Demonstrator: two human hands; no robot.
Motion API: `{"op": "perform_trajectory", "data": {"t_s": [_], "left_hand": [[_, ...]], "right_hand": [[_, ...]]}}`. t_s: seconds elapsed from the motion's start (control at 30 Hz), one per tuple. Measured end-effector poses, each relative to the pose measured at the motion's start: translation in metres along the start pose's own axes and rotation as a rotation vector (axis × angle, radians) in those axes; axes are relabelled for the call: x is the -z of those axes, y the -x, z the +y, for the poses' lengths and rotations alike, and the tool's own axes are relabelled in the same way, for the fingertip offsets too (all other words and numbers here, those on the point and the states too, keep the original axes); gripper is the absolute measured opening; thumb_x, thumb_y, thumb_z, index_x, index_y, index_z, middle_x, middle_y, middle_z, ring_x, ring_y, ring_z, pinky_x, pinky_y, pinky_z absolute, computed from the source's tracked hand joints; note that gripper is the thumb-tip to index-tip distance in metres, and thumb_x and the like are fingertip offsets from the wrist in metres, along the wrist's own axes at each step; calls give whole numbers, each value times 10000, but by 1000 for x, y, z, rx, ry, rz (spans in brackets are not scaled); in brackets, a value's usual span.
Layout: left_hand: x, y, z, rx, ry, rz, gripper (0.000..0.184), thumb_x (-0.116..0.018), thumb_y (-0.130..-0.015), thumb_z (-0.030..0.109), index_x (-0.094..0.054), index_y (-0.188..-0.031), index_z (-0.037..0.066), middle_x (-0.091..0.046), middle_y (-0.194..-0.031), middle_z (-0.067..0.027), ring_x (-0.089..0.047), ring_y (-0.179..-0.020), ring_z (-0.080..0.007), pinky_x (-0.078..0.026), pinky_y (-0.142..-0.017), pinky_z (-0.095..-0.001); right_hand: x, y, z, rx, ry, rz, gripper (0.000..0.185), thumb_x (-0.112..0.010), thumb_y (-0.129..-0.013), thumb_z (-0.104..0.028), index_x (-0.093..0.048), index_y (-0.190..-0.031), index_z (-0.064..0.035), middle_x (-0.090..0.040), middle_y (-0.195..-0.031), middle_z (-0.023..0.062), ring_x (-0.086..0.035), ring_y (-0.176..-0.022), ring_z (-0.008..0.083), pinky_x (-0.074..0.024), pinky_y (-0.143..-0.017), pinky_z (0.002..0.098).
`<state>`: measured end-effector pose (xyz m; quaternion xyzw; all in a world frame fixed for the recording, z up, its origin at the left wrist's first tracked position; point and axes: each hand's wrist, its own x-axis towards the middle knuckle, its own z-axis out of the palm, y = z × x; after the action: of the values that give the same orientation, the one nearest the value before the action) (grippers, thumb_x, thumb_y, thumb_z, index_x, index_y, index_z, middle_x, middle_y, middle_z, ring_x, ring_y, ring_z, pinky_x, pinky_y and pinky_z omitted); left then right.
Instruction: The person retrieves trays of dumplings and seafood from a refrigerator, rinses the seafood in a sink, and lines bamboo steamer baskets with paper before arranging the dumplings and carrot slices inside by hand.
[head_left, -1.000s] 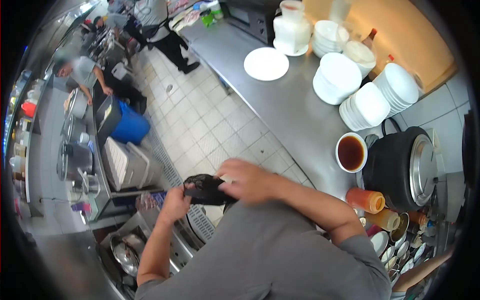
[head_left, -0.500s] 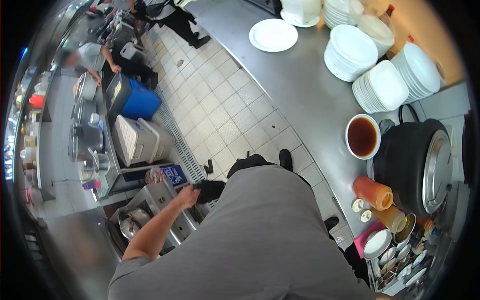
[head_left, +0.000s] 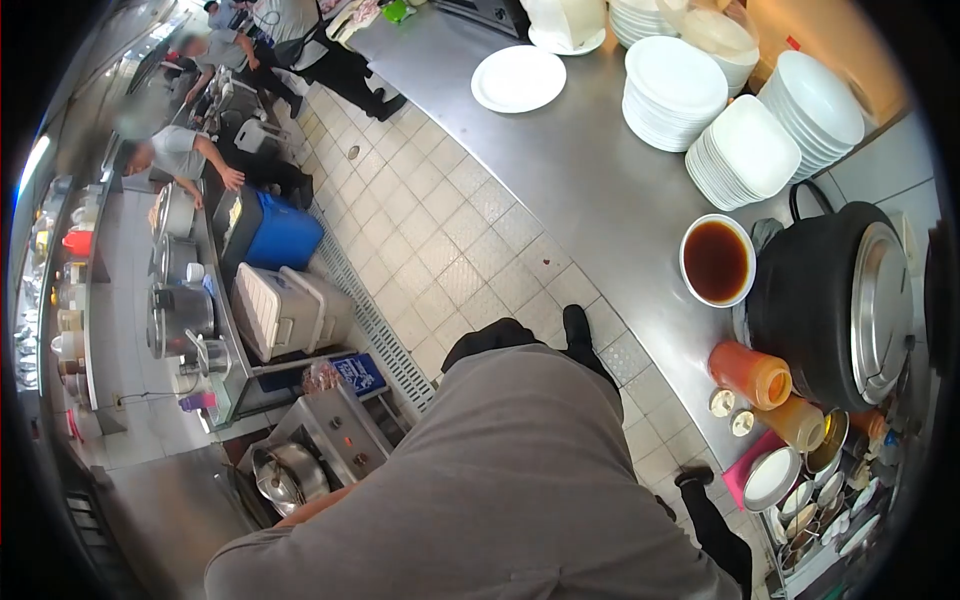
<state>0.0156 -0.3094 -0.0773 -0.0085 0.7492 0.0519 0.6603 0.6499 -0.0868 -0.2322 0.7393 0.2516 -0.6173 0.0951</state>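
Neither of my hands shows in the head view. Only a sliver of my left arm (head_left: pixel 312 506) appears at the left edge of my grey shirt (head_left: pixel 480 450); the hand itself is hidden. Close to that arm are a metal pot (head_left: pixel 290 474) and a steel appliance with knobs (head_left: pixel 345 440). On the right, a steel counter (head_left: pixel 560 170) holds a white bowl of brown liquid (head_left: pixel 716 260), a black soup kettle (head_left: pixel 815 300) with a metal lid, an orange squeeze bottle (head_left: pixel 748 374) and a yellowish bottle (head_left: pixel 792 422). My right arm is out of view.
Stacked white plates (head_left: pixel 675 90) and a single plate (head_left: pixel 518 79) stand on the counter. Opposite are white bins (head_left: pixel 280 310), a blue bin (head_left: pixel 285 235) and large pots (head_left: pixel 180 320). Co-workers (head_left: pixel 190 155) stand at the far left. A tiled floor (head_left: pixel 440 240) runs between.
My left hand, earlier visible beside something black near the appliance, has gone out of sight. The view has shifted slightly. More of the co-workers shows, and one co-worker's hand has lifted over the blue bin.
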Motion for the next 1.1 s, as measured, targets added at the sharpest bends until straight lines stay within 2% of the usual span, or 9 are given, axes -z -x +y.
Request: {"op": "perform_trajectory", "data": {"t_s": [0.37,0.63,0.73,0.8,0.83,0.9,1.0,1.07,1.1], "left_hand": [[-4,-13,-63,-23,131,-148,458,-474,-1097,422,-682,-1192,25,-643,-882,-71,-641,-773,-194,-562,-661,-395],[-4,22,-154,-139,359,-331,487,-461,-1103,454,-681,-1196,29,-640,-906,-57,-634,-807,-189,-571,-696,-389],[10,81,-154,-167,484,-296,498,-456,-1105,465,-680,-1198,31,-640,-915,-52,-631,-820,-188,-574,-709,-387],[17,114,-138,-167,618,-221,539,-445,-1101,516,-691,-1215,50,-641,-976,-52,-615,-885,-190,-555,-789,-393],[16,124,-128,-152,670,-168,579,-434,-1097,566,-702,-1231,70,-642,-1036,-53,-599,-949,-193,-535,-869,-400],[-12,116,-117,-193,793,-37,612,-413,-1098,578,-693,-1209,45,-656,-1046,-61,-627,-929,-203,-557,-837,-397],[-55,93,-96,-171,1039,224,639,-395,-1100,584,-683,-1173,19,-683,-1030,-83,-665,-898,-232,-575,-804,-398],[-88,82,-86,-78,1214,336,634,-398,-1101,579,-682,-1158,16,-695,-1004,-97,-676,-887,-251,-571,-802,-402],[-99,77,-82,-86,1035,444,603,-399,-1105,550,-679,-1142,17,-693,-945,-117,-683,-855,-253,-567,-784,-398]], "right_hand": [[-41,40,-21,-19,-162,41,371,-561,-941,-121,-531,-1289,3,-594,-1206,224,-660,-1000,299,-545,-872,404],[-95,54,-146,154,-6,-48,486,-546,-951,-112,-482,-1421,-8,-565,-1336,234,-642,-1084,301,-536,-934,398],[-113,34,-206,265,23,-148,531,-540,-955,-109,-464,-1471,-12,-554,-1385,237,-635,-1116,301,-532,-957,396],[-123,24,-251,301,9,-258,561,-536,-957,-107,-452,-1504,-15,-547,-1417,240,-631,-1137,302,-530,-973,395],[-163,91,-294,296,94,-334,497,-523,-941,-77,-481,-1432,-16,-567,-1251,194,-608,-1004,259,-512,-852,361],[-264,258,-391,304,266,-488,383,-499,-908,-18,-537,-1289,-19,-609,-918,103,-561,-737,173,-477,-611,292],[-315,258,-439,381,267,-612,198,-484,-936,-19,-536,-1123,-56,-393,-683,-26,-336,-568,96,-280,-478,256],[-340,263,-470,299,262,-683,176,-488,-957,-28,-543,-1106,-105,-357,-691,-32,-325,-553,99,-269,-466,256],[-361,286,-478,284,337,-697,163,-497,-965,-39,-543,-1086,-138,-342,-676,-39,-305,-534,98,-256,-459,262]]}}
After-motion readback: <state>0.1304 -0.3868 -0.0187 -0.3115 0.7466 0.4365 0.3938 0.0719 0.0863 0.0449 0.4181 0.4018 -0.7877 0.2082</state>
